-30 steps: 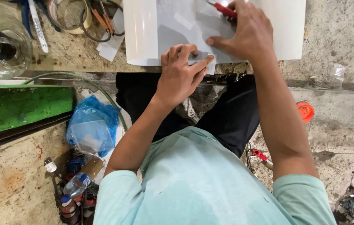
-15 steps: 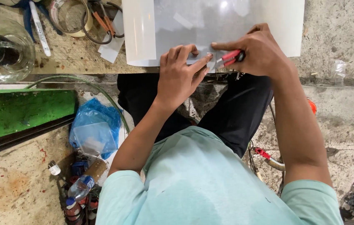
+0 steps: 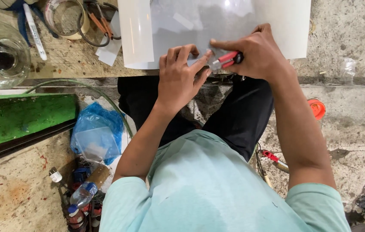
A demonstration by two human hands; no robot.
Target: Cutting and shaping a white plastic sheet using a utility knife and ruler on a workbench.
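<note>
a rough stone counter (image 3: pixel 345 30) is seen across the top of the view, with the concrete floor (image 3: pixel 354 129) below it. on the counter a large white sheet (image 3: pixel 277 25) is spread, its near edge lying close to the counter's front edge. the sheet is pressed flat by the left hand (image 3: pixel 180 79), whose fingers (image 3: pixel 182 53) are spread narrow and laid on the sheet, nothing being gripped by them. just beside it, touching at the fingertips, the right hand (image 3: pixel 255 51) is placed, and its fingers are curled tight around a red-handled cutter (image 3: pixel 227 59), held low against the sheet's near edge (the blade tip is too small to be made out). to the left on the counter a glass jar (image 3: pixel 2 56) is stood, and further back a roll of clear tape (image 3: pixel 64 17) is lain beside a white pen (image 3: pixel 34 30). on the floor a blue plastic bag (image 3: pixel 96 133) is left near a few small bottles (image 3: pixel 81 195).
</note>
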